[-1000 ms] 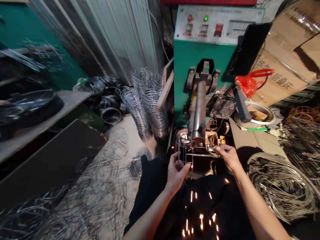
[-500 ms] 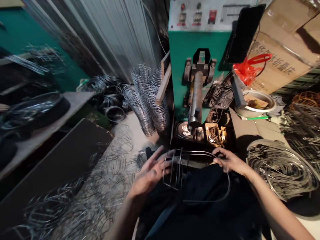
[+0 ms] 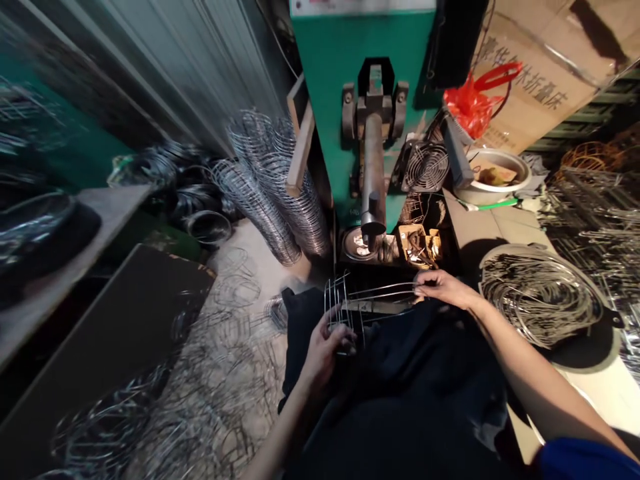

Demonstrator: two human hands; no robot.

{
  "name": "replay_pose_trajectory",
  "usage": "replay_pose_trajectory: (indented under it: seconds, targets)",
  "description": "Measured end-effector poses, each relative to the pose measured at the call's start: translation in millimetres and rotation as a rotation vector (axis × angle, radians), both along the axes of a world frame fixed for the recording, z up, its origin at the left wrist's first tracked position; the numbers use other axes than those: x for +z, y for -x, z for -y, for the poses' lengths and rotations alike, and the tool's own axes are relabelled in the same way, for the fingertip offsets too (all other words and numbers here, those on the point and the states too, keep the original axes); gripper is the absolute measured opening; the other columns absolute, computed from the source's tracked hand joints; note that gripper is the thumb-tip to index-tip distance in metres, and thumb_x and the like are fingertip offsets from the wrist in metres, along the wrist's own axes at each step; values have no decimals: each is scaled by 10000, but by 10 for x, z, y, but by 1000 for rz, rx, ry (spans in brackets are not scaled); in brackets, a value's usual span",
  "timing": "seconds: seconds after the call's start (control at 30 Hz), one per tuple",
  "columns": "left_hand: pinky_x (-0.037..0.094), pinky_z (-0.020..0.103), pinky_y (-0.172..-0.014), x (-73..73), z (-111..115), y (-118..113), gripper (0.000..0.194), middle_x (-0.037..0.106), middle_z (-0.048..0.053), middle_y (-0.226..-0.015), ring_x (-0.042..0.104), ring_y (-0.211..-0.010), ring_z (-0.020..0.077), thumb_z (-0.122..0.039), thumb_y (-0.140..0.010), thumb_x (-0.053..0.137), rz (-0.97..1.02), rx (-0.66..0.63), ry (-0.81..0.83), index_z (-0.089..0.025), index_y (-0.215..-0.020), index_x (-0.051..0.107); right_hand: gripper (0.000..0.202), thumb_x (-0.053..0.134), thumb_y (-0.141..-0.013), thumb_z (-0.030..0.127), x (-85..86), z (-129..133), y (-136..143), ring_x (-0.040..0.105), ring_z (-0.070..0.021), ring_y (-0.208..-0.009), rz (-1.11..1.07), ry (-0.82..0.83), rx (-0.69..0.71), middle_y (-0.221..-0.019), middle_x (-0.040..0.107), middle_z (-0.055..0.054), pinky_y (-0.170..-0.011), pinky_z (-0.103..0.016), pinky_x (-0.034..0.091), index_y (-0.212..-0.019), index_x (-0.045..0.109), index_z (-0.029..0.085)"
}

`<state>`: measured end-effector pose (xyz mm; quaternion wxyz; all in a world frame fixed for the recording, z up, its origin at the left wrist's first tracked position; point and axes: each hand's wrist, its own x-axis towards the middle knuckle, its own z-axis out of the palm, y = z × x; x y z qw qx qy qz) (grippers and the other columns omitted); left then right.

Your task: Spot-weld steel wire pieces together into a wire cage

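Note:
I hold a small wire cage frame (image 3: 367, 301) over my dark-clothed lap, just in front of the green spot-welding machine (image 3: 363, 73). My left hand (image 3: 326, 347) grips the cage's ringed left end from below. My right hand (image 3: 440, 287) pinches the long wires at its right end. The welder's steel arm (image 3: 373, 177) points down toward the cage, with a gap between its tip and the wires.
Stacked wire rings (image 3: 273, 190) lean left of the machine. Loose wire hoops (image 3: 220, 347) litter the floor at left. A round tray of wire rings (image 3: 543, 293) lies at right, behind it a small fan (image 3: 426, 167), a bowl (image 3: 493, 180) and cardboard (image 3: 530, 87).
The cage came off the welder's electrode, where sparks flew, down to my lap. My left hand opened, then gripped its left end again. The view swung down and left.

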<state>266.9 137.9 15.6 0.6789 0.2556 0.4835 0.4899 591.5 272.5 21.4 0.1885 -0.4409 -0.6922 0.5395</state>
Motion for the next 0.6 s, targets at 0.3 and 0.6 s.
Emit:
replay_pose_trajectory:
  seconds: [0.3,0.6]
  targets:
    - [474,229,-412,209,-588,-330,967,543,-82,-559,531,-447,117,-373,-751,800,-68,35,-157,-121,-1518,269,450,746,-798,512,192,-355,214,358,-122,-614,-266,-110,-287,-627,416,36,-599,-271,267,-627,503,174]
    - [460,208,-393,205,-681,-393,936,548,-76,-580,493,-433,94,-392,-773,782,-114,48,-162,-150,-1518,270,506,757,-798,483,112,-536,303,319,-125,-621,-232,-127,-338,-623,343,39,-611,-285,232,-587,408,184]
